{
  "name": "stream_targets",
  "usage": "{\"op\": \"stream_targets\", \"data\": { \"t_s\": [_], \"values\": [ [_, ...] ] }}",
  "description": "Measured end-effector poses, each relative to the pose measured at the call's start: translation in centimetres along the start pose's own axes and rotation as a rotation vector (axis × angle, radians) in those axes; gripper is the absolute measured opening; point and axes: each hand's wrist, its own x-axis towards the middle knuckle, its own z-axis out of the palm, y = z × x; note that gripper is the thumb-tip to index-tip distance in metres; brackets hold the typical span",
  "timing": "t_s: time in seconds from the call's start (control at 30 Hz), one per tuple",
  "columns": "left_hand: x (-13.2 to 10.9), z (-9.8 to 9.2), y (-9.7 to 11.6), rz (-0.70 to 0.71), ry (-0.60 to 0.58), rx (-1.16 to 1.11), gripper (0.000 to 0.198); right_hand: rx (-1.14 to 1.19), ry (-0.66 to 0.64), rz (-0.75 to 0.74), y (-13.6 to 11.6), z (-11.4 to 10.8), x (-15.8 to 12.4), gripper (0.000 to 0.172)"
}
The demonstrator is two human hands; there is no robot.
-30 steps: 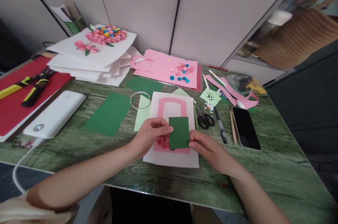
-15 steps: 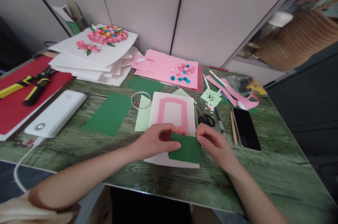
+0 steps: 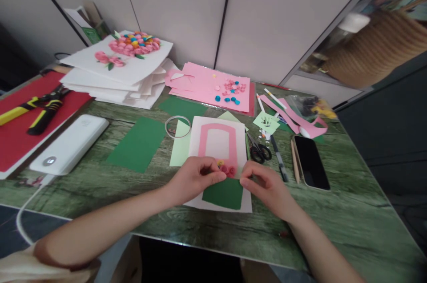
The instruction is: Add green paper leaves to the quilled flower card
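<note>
My left hand point(image 3: 200, 178) pinches the upper edge of a dark green paper piece point(image 3: 223, 194) between thumb and fingertips. At the piece's upper right corner, my right hand point(image 3: 265, 185) is closed on it too. The green paper lies over the lower part of a white sheet point(image 3: 246, 203). On that sheet is a pink paper frame point(image 3: 217, 127) with an arched top. Small rolled paper flowers point(image 3: 228, 170), pink with a bit of yellow, sit at the frame's bottom, just above the green paper; my left fingers partly hide them.
Black scissors point(image 3: 260, 151), a craft knife point(image 3: 279, 158), a wooden stick point(image 3: 295, 160) and a phone point(image 3: 312, 163) lie to the right. Leftward are dark green paper point(image 3: 137, 144), a silver ring point(image 3: 178, 127), a white power bank point(image 3: 70, 145) and yellow-black pliers point(image 3: 46, 109). Pink sheets point(image 3: 203, 80) lie behind.
The green paper has shifted left and down in my hands, uncovering the rolled flowers. My right hand has moved slightly left and down; my left hand has barely moved.
</note>
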Motion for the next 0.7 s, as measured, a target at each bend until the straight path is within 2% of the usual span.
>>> {"op": "stream_targets", "data": {
  "t_s": [0.2,0.33,0.47,0.7],
  "values": [
    [0.19,-0.25,0.10,0.011,-0.135,-0.031,0.016,-0.029,-0.034,-0.001,0.04,0.35,-0.11,0.022],
    [0.10,-0.02,0.27,-0.009,-0.103,0.005,0.017,-0.033,-0.030,-0.003,0.07,0.53,-0.13,0.021],
    [0.12,0.05,-0.02,-0.003,-0.106,-0.057,0.019,-0.037,-0.047,0.009,-0.02,0.65,-0.17,0.019],
    [0.44,0.21,-0.24,-0.047,-0.129,-0.128,0.013,0.067,0.001,0.036,0.42,0.58,0.04,0.028]
  ]
}}
